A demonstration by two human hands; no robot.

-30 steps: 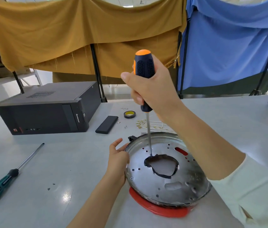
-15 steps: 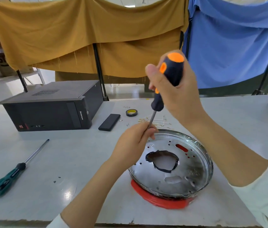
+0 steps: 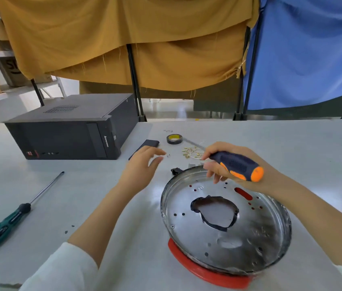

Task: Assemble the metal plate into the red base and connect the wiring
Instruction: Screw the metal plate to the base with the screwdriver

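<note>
The round metal plate (image 3: 224,234) sits in the red base (image 3: 197,271) at the lower right, a black-taped hole in its middle. My right hand (image 3: 228,166) hovers over the plate's far rim, shut on the black-and-orange screwdriver (image 3: 239,165), which lies nearly level with its butt pointing right. My left hand (image 3: 142,164) floats left of the plate with fingers spread, holding nothing, close to a small screw (image 3: 168,155). Thin wires with brass terminals (image 3: 192,153) lie just beyond the right hand.
A green-handled screwdriver (image 3: 16,215) lies at the left. A black computer case (image 3: 71,131) stands at the back left, with a dark flat device (image 3: 147,144) and a roll of black tape (image 3: 174,139) beside it. Cloth hangs behind the table.
My right hand has lowered and tipped the screwdriver from upright to nearly level. My left hand has let go of the shaft and moved left and away from the plate, fingers open.
</note>
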